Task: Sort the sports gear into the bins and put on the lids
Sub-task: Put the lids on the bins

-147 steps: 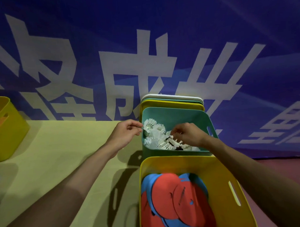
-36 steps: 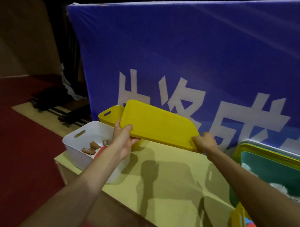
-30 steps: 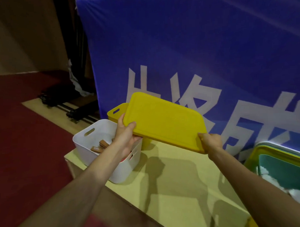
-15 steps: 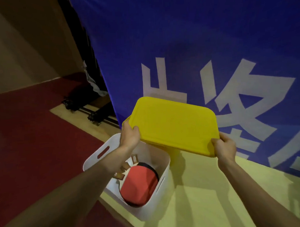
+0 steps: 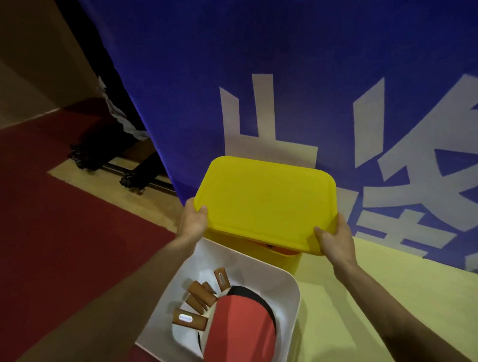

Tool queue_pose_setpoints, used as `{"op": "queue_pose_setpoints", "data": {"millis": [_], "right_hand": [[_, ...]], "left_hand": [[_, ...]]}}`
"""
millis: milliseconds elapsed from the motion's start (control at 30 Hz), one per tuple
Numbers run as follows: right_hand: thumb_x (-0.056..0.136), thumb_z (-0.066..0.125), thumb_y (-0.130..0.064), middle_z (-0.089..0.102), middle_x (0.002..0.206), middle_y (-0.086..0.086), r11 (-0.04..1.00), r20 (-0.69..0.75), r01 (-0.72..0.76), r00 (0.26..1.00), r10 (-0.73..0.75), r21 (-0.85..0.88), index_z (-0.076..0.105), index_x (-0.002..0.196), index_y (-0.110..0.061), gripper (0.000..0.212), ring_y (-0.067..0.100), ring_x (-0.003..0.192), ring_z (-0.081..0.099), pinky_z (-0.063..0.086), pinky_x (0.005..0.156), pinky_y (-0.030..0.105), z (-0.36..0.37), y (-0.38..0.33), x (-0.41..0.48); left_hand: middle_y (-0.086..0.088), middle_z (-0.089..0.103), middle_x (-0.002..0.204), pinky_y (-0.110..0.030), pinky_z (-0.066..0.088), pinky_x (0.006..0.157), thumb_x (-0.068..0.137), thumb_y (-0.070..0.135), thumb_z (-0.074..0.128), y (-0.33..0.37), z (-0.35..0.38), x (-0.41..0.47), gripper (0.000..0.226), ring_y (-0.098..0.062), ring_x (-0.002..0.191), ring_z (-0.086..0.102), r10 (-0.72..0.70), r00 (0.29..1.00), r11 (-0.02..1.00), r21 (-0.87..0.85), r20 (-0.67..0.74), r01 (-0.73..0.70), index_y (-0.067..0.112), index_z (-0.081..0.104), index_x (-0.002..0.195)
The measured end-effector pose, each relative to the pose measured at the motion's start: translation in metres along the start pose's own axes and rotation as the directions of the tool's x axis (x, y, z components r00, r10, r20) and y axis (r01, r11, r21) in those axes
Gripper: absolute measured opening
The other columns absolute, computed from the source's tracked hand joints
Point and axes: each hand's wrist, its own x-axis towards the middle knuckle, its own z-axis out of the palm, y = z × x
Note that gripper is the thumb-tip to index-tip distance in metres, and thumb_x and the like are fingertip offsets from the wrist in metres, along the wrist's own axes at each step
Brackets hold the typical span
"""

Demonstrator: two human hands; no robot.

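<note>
A yellow lid (image 5: 265, 201) sits over a yellow bin (image 5: 286, 260) at the back of the table, its front edge still a little raised, with something orange showing in the gap. My left hand (image 5: 192, 223) grips the lid's left front corner, thumb on top. My right hand (image 5: 333, 238) grips its right front corner. In front stands an uncovered white bin (image 5: 290, 287) holding table tennis paddles (image 5: 237, 324) with red faces and brown handles.
The pale yellow table (image 5: 358, 298) ends at its left edge beside the white bin. A blue banner (image 5: 282, 71) with white characters rises right behind the bins. Dark red floor (image 5: 58, 227) and a black wheeled frame (image 5: 110, 163) lie to the left.
Both hands carried the yellow lid leftwards from the teal and yellow bins and lowered it onto the far yellow bin. The view turned left and tilted down.
</note>
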Motion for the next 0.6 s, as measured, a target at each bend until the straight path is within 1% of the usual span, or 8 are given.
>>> {"op": "queue_pose_setpoints", "data": {"millis": [67, 133, 200, 300, 367, 467, 533, 600], "right_hand": [[0.093, 0.058, -0.018, 0.044, 0.141, 0.011, 0.999, -0.017, -0.039, 0.999, 0.039, -0.027, 0.032, 0.143, -0.017, 0.057, 0.033, 0.125, 0.046, 0.043, 0.102, 0.054, 0.014, 0.003, 0.004], [0.094, 0.057, -0.017, 0.045, 0.140, 0.012, 0.997, -0.034, -0.059, 0.998, 0.058, -0.041, 0.031, 0.143, -0.016, 0.056, 0.035, 0.124, 0.046, 0.043, 0.101, 0.053, 0.030, 0.003, 0.007], [0.093, 0.057, -0.015, 0.044, 0.141, 0.012, 0.993, -0.065, -0.104, 0.993, 0.100, -0.057, 0.030, 0.144, -0.015, 0.058, 0.035, 0.126, 0.044, 0.042, 0.102, 0.052, 0.045, 0.002, 0.006], [0.092, 0.057, -0.015, 0.043, 0.140, 0.013, 0.984, -0.097, -0.151, 0.985, 0.141, -0.097, 0.031, 0.144, -0.015, 0.058, 0.036, 0.125, 0.044, 0.041, 0.103, 0.053, 0.065, 0.001, 0.006], [0.092, 0.058, -0.016, 0.043, 0.140, 0.015, 0.975, -0.133, -0.184, 0.977, 0.167, -0.124, 0.033, 0.142, -0.013, 0.056, 0.037, 0.125, 0.044, 0.041, 0.103, 0.053, 0.073, 0.000, 0.008], [0.092, 0.058, -0.017, 0.042, 0.141, 0.015, 0.961, -0.176, -0.223, 0.965, 0.195, -0.161, 0.033, 0.142, -0.012, 0.056, 0.038, 0.126, 0.044, 0.040, 0.103, 0.053, 0.081, -0.001, 0.008], [0.093, 0.058, -0.018, 0.042, 0.142, 0.014, 0.957, -0.191, -0.232, 0.961, 0.199, -0.172, 0.032, 0.143, -0.013, 0.057, 0.036, 0.127, 0.043, 0.040, 0.104, 0.052, 0.084, 0.002, 0.006], [0.093, 0.058, -0.017, 0.043, 0.141, 0.014, 0.954, -0.213, -0.231, 0.959, 0.189, -0.192, 0.033, 0.142, -0.012, 0.056, 0.036, 0.127, 0.044, 0.039, 0.104, 0.051, 0.087, 0.003, 0.003]], "left_hand": [[-0.009, 0.049, 0.132, -0.046, 0.043, 0.099, 0.101, 0.022, 0.039, -0.006, -0.002, 0.018, 0.036, -0.031, 0.115, 0.051, 0.003, 1.000, 0.999, 0.037, 0.025, -0.004, 0.017, 0.042, 0.136], [-0.011, 0.047, 0.131, -0.047, 0.043, 0.099, 0.100, 0.021, 0.041, -0.012, -0.006, 0.038, 0.032, -0.033, 0.115, 0.051, 0.024, 0.999, 0.996, 0.079, 0.048, -0.028, 0.014, 0.047, 0.130], [-0.013, 0.046, 0.129, -0.044, 0.042, 0.098, 0.099, 0.021, 0.042, -0.020, -0.011, 0.057, 0.030, -0.033, 0.115, 0.050, 0.031, 0.997, 0.990, 0.134, 0.078, -0.041, 0.011, 0.049, 0.127], [-0.016, 0.044, 0.131, -0.040, 0.039, 0.097, 0.099, 0.020, 0.043, -0.034, -0.016, 0.085, 0.032, -0.034, 0.116, 0.049, 0.045, 0.991, 0.978, 0.197, 0.130, -0.070, 0.005, 0.049, 0.127], [-0.017, 0.048, 0.129, -0.041, 0.039, 0.095, 0.098, 0.018, 0.044, -0.043, -0.015, 0.101, 0.031, -0.036, 0.117, 0.049, 0.050, 0.981, 0.975, 0.203, 0.187, -0.089, 0.003, 0.049, 0.125], [-0.016, 0.055, 0.125, -0.041, 0.042, 0.094, 0.099, 0.019, 0.043, -0.057, -0.011, 0.113, 0.029, -0.035, 0.115, 0.052, 0.047, 0.966, 0.978, 0.187, 0.255, -0.097, 0.006, 0.049, 0.124], [-0.015, 0.057, 0.125, -0.045, 0.043, 0.095, 0.099, 0.022, 0.043, -0.066, -0.007, 0.118, 0.029, -0.035, 0.114, 0.053, 0.072, 0.961, 0.977, 0.174, 0.267, -0.121, 0.008, 0.049, 0.124], [-0.015, 0.057, 0.125, -0.044, 0.043, 0.094, 0.099, 0.023, 0.043, -0.071, -0.005, 0.120, 0.030, -0.035, 0.114, 0.053, 0.103, 0.957, 0.974, 0.167, 0.270, -0.152, 0.009, 0.049, 0.125]]}}
